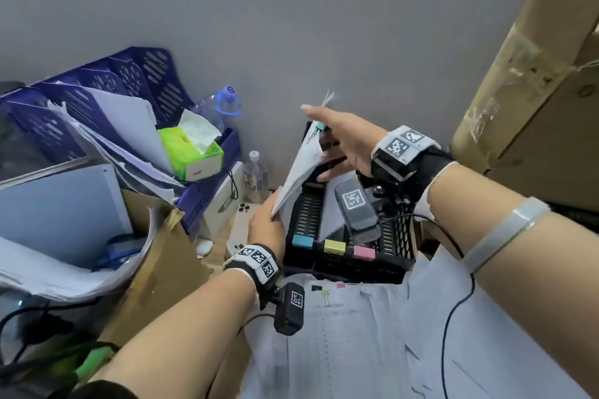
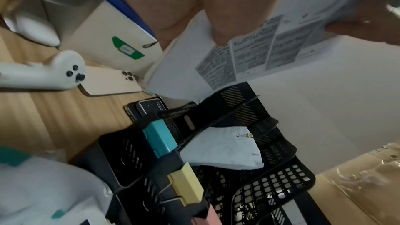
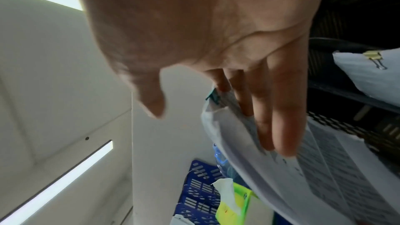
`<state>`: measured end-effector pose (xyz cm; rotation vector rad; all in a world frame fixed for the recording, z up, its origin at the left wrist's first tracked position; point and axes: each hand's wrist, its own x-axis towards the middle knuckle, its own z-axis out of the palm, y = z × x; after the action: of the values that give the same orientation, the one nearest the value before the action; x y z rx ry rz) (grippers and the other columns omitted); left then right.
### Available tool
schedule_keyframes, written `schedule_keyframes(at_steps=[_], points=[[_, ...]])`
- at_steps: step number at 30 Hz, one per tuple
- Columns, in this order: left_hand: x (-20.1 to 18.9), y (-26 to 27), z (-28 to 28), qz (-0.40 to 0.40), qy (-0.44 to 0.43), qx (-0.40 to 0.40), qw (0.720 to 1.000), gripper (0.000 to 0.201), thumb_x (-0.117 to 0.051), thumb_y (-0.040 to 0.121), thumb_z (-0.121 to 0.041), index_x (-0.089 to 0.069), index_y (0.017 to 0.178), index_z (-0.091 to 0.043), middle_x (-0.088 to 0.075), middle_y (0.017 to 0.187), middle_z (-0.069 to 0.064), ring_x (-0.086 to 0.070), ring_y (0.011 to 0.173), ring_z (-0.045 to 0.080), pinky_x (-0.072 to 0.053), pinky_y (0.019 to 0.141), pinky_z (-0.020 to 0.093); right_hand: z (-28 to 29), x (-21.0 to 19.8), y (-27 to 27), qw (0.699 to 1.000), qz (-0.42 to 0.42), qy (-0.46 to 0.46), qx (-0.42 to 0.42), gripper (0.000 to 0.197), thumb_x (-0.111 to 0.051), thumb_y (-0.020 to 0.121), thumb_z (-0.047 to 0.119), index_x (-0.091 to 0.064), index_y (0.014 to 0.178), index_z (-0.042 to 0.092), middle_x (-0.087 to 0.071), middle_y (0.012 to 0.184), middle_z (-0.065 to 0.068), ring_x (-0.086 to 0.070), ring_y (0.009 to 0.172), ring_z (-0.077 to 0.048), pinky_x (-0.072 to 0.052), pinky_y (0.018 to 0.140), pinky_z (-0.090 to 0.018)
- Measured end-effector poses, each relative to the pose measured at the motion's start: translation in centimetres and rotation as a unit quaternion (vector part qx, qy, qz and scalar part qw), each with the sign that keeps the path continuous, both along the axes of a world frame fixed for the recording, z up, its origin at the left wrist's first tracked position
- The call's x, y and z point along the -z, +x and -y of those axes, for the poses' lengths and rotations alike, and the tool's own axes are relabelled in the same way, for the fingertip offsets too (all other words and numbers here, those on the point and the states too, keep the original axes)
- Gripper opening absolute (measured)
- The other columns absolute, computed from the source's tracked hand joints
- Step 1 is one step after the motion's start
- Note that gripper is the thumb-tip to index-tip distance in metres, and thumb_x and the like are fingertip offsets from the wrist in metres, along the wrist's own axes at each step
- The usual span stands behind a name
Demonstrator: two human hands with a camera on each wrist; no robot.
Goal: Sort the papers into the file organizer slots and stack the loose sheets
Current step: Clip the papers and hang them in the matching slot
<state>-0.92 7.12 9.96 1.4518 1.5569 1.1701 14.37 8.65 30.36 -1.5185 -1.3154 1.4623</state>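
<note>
A black file organizer (image 1: 343,256) stands mid-desk with teal (image 1: 302,241), yellow (image 1: 334,246) and pink (image 1: 364,252) clips on its front slots. My left hand (image 1: 269,220) grips the lower corner of a printed paper bundle (image 1: 299,172) fastened by a teal clip (image 1: 319,126), tilted over the leftmost slot. My right hand (image 1: 327,142) lays straight fingers (image 3: 283,134) flat against the bundle's (image 3: 314,168) upper part. The middle slot holds a paper set with a yellow clip (image 2: 223,148). Loose sheets (image 1: 356,340) lie in front of the organizer.
A blue file rack (image 1: 97,97) stuffed with papers, a green tissue box (image 1: 191,155) and a water bottle (image 1: 223,104) crowd the left. A phone (image 1: 240,227) lies beside the organizer. Cardboard boxes (image 1: 534,91) rise at the right; the wall is close behind.
</note>
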Motion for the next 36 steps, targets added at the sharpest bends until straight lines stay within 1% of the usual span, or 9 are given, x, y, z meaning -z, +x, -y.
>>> schedule_keyframes(at_steps=[4,6,10,14,18,22,28,31,36], points=[[2.3,1.6,-1.9,0.020,-0.027,0.046,0.998,0.067,-0.035,0.091,0.011,-0.052,0.145,-0.026,-0.064,0.132,0.000,-0.059,0.121,0.019,-0.043,0.102,0.024,-1.5,0.2,-0.1,0.985,0.160,0.060,0.010,0.041,-0.045,0.090,0.006,-0.052,0.128,0.022,-0.059,0.122,-0.006,-0.067,0.095,-0.030,-0.062,0.062,-0.050],[2.4,2.6,-2.2,0.058,-0.056,0.090,0.993,0.067,-0.035,0.095,0.008,-0.041,0.151,-0.028,-0.057,0.141,-0.002,-0.052,0.128,0.016,-0.038,0.110,0.029,-1.9,0.4,0.0,0.967,0.242,0.081,-0.002,0.047,-0.040,0.088,0.004,-0.053,0.127,0.026,-0.057,0.126,-0.004,-0.065,0.096,-0.031,-0.063,0.058,-0.045],[3.4,3.5,-3.5,0.041,-0.109,0.154,0.981,0.062,-0.046,0.103,-0.019,-0.021,0.158,-0.030,-0.050,0.149,0.000,-0.051,0.130,0.018,-0.034,0.102,0.023,-3.0,1.5,0.2,0.939,0.331,0.090,0.000,0.044,-0.037,0.090,0.002,-0.053,0.126,0.021,-0.056,0.121,-0.007,-0.069,0.081,-0.035,-0.062,0.052,-0.041],[4.1,3.2,-4.2,0.072,-0.145,0.152,0.975,0.065,-0.053,0.100,-0.023,-0.024,0.158,-0.029,-0.058,0.143,0.007,-0.057,0.129,0.027,-0.042,0.112,0.041,-4.0,3.5,0.1,0.929,0.353,0.110,0.017,0.039,-0.042,0.089,0.009,-0.052,0.125,0.019,-0.061,0.116,-0.009,-0.070,0.083,-0.035,-0.062,0.072,-0.048],[6.1,2.3,-5.0,0.076,-0.174,0.139,0.972,0.058,-0.056,0.097,-0.028,-0.037,0.152,-0.032,-0.059,0.142,0.004,-0.058,0.128,0.029,-0.047,0.107,0.054,-4.4,6.1,-0.3,0.936,0.333,0.111,0.029,0.040,-0.044,0.083,0.009,-0.054,0.119,0.023,-0.066,0.110,-0.006,-0.070,0.088,-0.033,-0.061,0.074,-0.046],[6.8,1.5,-6.0,0.106,-0.174,0.100,0.974,0.049,-0.051,0.091,-0.040,-0.051,0.140,-0.041,-0.067,0.129,-0.001,-0.064,0.117,0.025,-0.052,0.103,0.050,-4.5,7.1,-0.3,0.942,0.303,0.133,0.051,0.042,-0.039,0.085,0.004,-0.053,0.120,0.024,-0.065,0.107,-0.007,-0.070,0.084,-0.033,-0.063,0.064,-0.045],[4.7,1.6,-5.6,0.074,-0.144,0.097,0.982,0.044,-0.046,0.101,-0.027,-0.051,0.145,-0.031,-0.067,0.130,0.006,-0.063,0.117,0.034,-0.051,0.102,0.046,-4.8,7.4,0.0,0.945,0.305,0.091,0.080,0.042,-0.041,0.086,0.003,-0.053,0.123,0.018,-0.062,0.111,-0.007,-0.066,0.082,-0.027,-0.062,0.058,-0.034],[5.7,1.7,-5.3,0.069,-0.162,0.116,0.978,0.043,-0.046,0.100,-0.022,-0.056,0.139,-0.033,-0.067,0.127,0.012,-0.064,0.111,0.038,-0.054,0.099,0.051,-4.8,8.2,0.2,0.927,0.361,0.062,0.082,0.038,-0.048,0.088,0.010,-0.052,0.125,0.015,-0.064,0.116,-0.009,-0.065,0.099,-0.030,-0.057,0.082,-0.038],[6.0,1.6,-4.3,0.092,-0.213,0.126,0.965,0.028,-0.056,0.099,-0.026,-0.066,0.124,-0.018,-0.071,0.114,0.010,-0.069,0.104,0.028,-0.058,0.093,0.047,-3.3,8.8,-0.4,0.987,0.155,-0.012,0.033,0.057,-0.055,0.095,0.013,-0.031,0.144,0.031,-0.061,0.116,-0.012,-0.073,0.088,-0.033,-0.062,0.064,-0.048]])
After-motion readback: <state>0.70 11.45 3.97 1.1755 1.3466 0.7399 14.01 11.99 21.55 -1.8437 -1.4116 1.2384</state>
